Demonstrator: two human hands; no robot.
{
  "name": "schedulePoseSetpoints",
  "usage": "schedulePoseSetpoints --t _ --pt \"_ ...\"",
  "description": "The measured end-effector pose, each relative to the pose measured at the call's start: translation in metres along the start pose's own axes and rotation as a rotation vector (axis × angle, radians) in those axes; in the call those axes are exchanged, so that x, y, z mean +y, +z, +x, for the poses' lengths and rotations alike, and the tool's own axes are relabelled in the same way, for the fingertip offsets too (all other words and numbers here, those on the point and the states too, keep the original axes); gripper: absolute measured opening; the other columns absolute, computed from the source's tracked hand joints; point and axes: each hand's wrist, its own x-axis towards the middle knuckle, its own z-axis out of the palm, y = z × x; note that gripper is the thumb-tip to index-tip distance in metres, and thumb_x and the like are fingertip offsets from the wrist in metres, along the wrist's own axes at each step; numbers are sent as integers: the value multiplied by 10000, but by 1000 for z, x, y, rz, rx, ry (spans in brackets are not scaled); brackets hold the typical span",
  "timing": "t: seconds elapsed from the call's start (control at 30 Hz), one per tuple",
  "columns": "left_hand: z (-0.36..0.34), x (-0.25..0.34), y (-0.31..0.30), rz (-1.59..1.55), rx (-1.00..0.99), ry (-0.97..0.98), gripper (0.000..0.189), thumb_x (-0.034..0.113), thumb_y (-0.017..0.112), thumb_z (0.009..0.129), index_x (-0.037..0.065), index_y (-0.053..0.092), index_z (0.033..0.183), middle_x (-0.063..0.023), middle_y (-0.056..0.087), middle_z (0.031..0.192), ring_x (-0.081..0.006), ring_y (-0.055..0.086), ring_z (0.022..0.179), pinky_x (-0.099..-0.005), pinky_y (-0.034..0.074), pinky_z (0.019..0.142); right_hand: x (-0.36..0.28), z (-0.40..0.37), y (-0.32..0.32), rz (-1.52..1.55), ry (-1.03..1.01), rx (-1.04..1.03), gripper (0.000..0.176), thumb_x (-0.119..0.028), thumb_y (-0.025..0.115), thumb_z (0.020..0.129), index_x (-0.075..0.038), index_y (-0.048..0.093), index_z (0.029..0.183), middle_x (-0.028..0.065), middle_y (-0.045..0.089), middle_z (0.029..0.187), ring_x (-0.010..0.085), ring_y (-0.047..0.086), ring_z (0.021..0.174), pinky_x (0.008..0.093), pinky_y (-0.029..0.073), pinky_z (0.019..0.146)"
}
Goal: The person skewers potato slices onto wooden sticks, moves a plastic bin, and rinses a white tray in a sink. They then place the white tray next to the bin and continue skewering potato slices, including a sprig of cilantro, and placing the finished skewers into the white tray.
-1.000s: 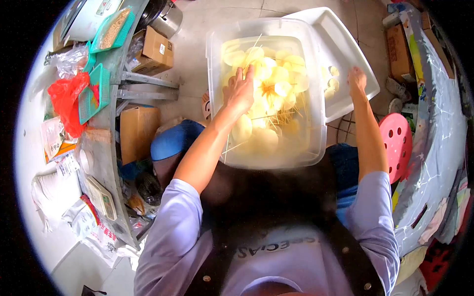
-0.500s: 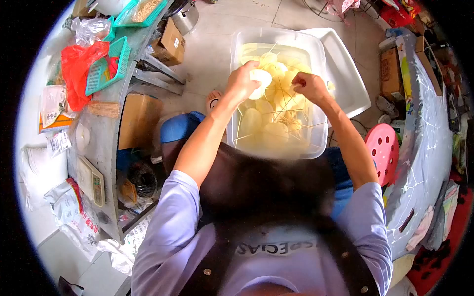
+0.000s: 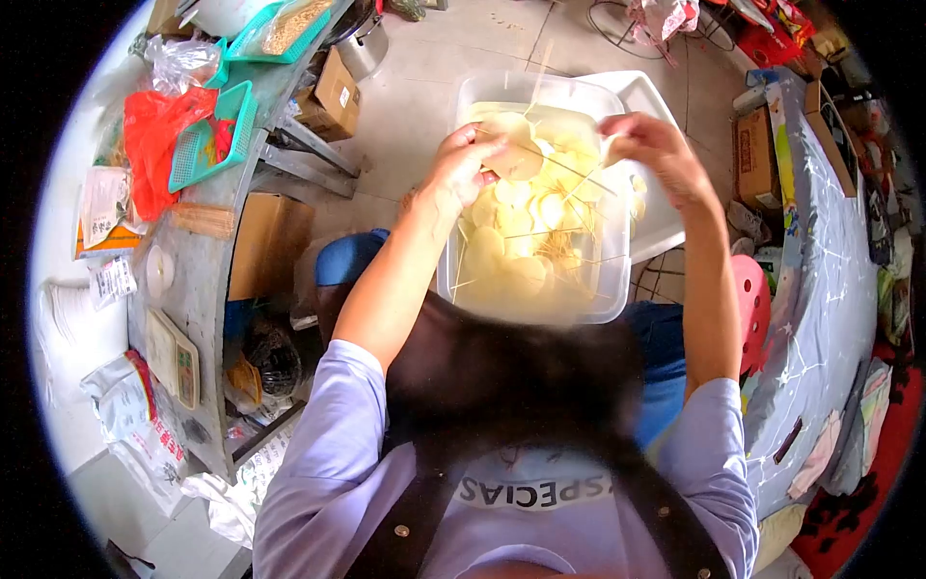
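My left hand [image 3: 461,166], over the far left of a clear plastic box [image 3: 617,299], is closed on a pale yellow potato slice [image 3: 513,145]. A thin wooden skewer [image 3: 569,169] runs from near that slice toward the right. Above the box's far right corner, the fingers of my right hand [image 3: 664,159] are pinched together on a small pale piece [image 3: 610,148], which looks like another slice seen edge-on. Many potato slices [image 3: 521,275] and loose skewers lie heaped in the box below both hands.
Under the box's right side is a white lid or tray [image 3: 666,106] with a few slices. The left-hand table holds a scale [image 3: 174,357], a skewer bundle [image 3: 203,220] and a green basket [image 3: 236,106]. A red stool [image 3: 750,299] stands right, beside a cloth-covered surface [image 3: 820,241].
My right hand has moved up and right, from over the heap to the box's far right corner. The slice in my left hand now faces me more broadly, slightly farther right.
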Motion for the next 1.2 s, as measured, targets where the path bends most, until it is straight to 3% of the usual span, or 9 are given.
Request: schedulePoseSetpoints --t 0.13,0.4,0.6,0.77,0.87,1.0,1.1,1.17,1.2 --pt "-7 -9 20 112 -87 -63 335 101 659 840 62 537 1150 -49 623 1052 -183 620 946 -361 537 795 33 20 44 -156 165 -300 158 -110 638 811 2 631 922 53 630 898 134 566 822 282 466 743" --pt "0 -16 23 33 -64 -52 373 197 608 898 63 501 1229 -79 592 1106 -199 579 1016 -382 499 863 70 4 10 229 97 178 95 -126 635 876 -42 622 918 8 600 875 107 561 809 247 458 732" --pt "28 -69 -3 879 14 273 410 123 674 795 39 564 1181 -120 600 1141 -269 587 984 -338 479 856 239 -10 -139 516 352 806 108 -121 614 874 -82 626 974 37 632 909 153 609 762 274 508 634" --pt "19 -77 18 1633 32 452 576 143 702 731 117 510 1274 -116 468 1345 -337 413 1223 -454 340 1014 344 -22 -131 675 792 1166 154 -154 632 872 -59 596 987 73 637 907 193 620 735 308 519 577" --pt "26 -83 15 1777 58 383 744 194 716 738 151 364 1392 -141 320 1452 -376 313 1302 -499 291 1050 348 -13 -125 888 678 975 175 -157 655 843 -26 604 945 167 602 818 229 582 619 337 496 481" --pt "36 -82 16 1730 135 198 861 219 722 752 164 226 1453 -212 185 1490 -436 249 1327 -536 320 1032 314 -1 -129 73 885 821 238 -214 633 873 -67 621 1060 97 652 854 205 624 751 317 513 670" --pt "29 -73 21 1679 192 147 897 196 729 740 139 193 1457 -233 177 1483 -453 265 1312 -530 358 1012 241 6 -108 -516 254 946 257 -173 616 882 -66 613 1116 65 645 839 156 610 747 276 499 695" --pt "32 -76 11 1600 200 156 886 183 719 748 137 190 1457 -237 182 1479 -451 272 1308 -530 355 1012 167 13 -63 -417 -73 791 226 -120 580 901 -67 613 1118 44 649 842 111 592 728 249 493 712" --pt "32 -77 7 1561 203 167 880 177 714 751 136 189 1457 -238 184 1477 -450 276 1306 -531 353 1012 133 10 -35 -426 -89 619 227 -117 551 883 -122 634 1093 94 689 928 227 661 811 309 521 701"
